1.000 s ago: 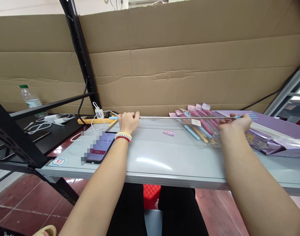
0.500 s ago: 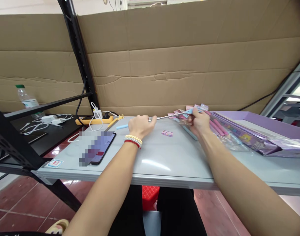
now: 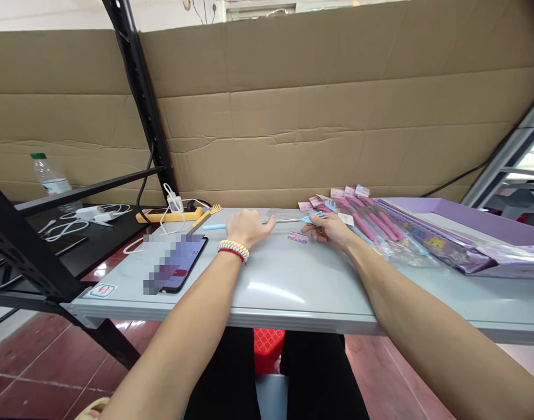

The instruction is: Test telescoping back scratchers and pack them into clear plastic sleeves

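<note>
A telescopic back scratcher with a light-blue handle [image 3: 214, 227], a thin metal rod and a blue claw head lies across both hands, just above the table. My left hand [image 3: 245, 228] is closed around the handle end, its thumb pointing right along the rod. At the claw end, my right hand [image 3: 330, 228] pinches the blue head between thumb and fingers. A small purple printed label [image 3: 297, 237] lies on the table between my hands. To the right rest several pink back scratchers [image 3: 380, 219] in clear wrappers with card tops, and a blue one partly hidden among them.
An open purple box [image 3: 477, 245] stands at the right. On the left are a phone [image 3: 185, 265], a yellow claw-headed back scratcher [image 3: 205, 216] and a yellow power strip [image 3: 168, 216] with white cables. Cardboard [image 3: 293, 116] walls the back; a black metal post [image 3: 139, 87] rises at left.
My right hand has moved left and slightly down from beside the pink bundle, bringing the claw head closer to my left hand. The visible rod is shorter. My left hand has shifted slightly.
</note>
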`<state>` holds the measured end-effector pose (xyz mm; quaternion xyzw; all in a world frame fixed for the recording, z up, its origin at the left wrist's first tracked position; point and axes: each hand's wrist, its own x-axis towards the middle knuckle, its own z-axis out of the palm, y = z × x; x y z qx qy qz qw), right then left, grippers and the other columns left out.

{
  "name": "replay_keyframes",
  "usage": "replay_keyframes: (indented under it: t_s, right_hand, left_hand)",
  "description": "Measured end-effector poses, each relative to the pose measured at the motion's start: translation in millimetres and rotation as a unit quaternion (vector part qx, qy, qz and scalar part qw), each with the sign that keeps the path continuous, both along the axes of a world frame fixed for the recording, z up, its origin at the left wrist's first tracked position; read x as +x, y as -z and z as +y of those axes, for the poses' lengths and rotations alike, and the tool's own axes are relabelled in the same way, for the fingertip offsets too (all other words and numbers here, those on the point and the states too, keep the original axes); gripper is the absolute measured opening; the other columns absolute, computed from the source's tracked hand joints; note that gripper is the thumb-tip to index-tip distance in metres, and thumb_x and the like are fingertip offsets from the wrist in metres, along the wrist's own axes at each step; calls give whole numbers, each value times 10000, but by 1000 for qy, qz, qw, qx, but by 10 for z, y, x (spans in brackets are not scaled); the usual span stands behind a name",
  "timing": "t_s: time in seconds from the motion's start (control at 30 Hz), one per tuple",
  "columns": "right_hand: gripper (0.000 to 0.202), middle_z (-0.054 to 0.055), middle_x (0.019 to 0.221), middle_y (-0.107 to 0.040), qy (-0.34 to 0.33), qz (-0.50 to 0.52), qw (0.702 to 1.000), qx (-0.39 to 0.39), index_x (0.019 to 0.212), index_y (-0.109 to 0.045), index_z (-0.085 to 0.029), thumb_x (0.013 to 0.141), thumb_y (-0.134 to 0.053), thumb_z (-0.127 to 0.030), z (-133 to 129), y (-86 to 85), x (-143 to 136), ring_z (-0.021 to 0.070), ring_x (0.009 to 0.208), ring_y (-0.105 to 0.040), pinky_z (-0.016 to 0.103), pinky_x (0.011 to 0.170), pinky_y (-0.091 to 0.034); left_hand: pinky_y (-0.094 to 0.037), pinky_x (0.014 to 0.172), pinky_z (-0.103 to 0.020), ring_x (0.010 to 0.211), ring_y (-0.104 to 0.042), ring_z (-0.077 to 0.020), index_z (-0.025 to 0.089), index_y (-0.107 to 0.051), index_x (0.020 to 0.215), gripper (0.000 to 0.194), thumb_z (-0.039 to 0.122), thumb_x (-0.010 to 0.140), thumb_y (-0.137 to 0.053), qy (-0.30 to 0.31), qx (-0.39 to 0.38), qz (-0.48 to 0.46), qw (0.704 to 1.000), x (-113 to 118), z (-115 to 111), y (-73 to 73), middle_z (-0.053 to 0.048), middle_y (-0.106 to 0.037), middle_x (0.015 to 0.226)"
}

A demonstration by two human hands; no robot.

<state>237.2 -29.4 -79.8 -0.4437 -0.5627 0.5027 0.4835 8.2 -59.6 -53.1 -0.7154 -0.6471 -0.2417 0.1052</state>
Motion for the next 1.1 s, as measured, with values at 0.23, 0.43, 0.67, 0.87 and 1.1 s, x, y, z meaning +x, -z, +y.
replay_keyframes:
  t_s: [0.23,0.43,0.67,0.87,1.1]
  right_hand:
    - [256,116,668,-695,-7,29,999,-13,733,-559,-141,746,-689,-361,23,26,15,97,384,-501,181,312,-255]
    - [280,116,669,-698,-18,37,999,-7,726,-554,-145,716,-713,-375,39,38,16,103,391,-511,181,319,-277]
    - [282,98,668,-695,0,43,999,-14,715,-547,-155,734,-700,-391,5,3,-2,97,389,-499,191,329,-291]
    - [370,66,683,-689,6,77,997,18,675,-462,-182,719,-703,-459,-30,-46,-92,82,398,-486,192,346,-292]
    - [332,22,596,-641,115,160,979,53,679,-492,-182,747,-684,-444,20,-114,-21,67,387,-466,177,340,-314]
  left_hand:
    - [-438,648,-367,737,-645,-296,183,-715,716,541,605,823,-393,12,3,-12,1000,4,9,30,-135,-657,682]
    - [-424,635,-373,721,-636,-304,180,-705,696,526,591,829,-405,19,6,-27,999,-1,23,46,-143,-648,674]
    - [-417,663,-372,728,-635,-301,178,-712,717,516,576,838,-408,26,7,-25,999,17,26,57,-141,-645,672]
    - [-396,669,-357,711,-617,-269,187,-677,670,479,539,849,-405,40,4,-45,998,29,70,107,-115,-638,664]
    - [-329,909,-359,1012,-536,-231,195,-638,920,200,283,836,-480,30,239,-157,958,3,82,82,-97,-618,1036]
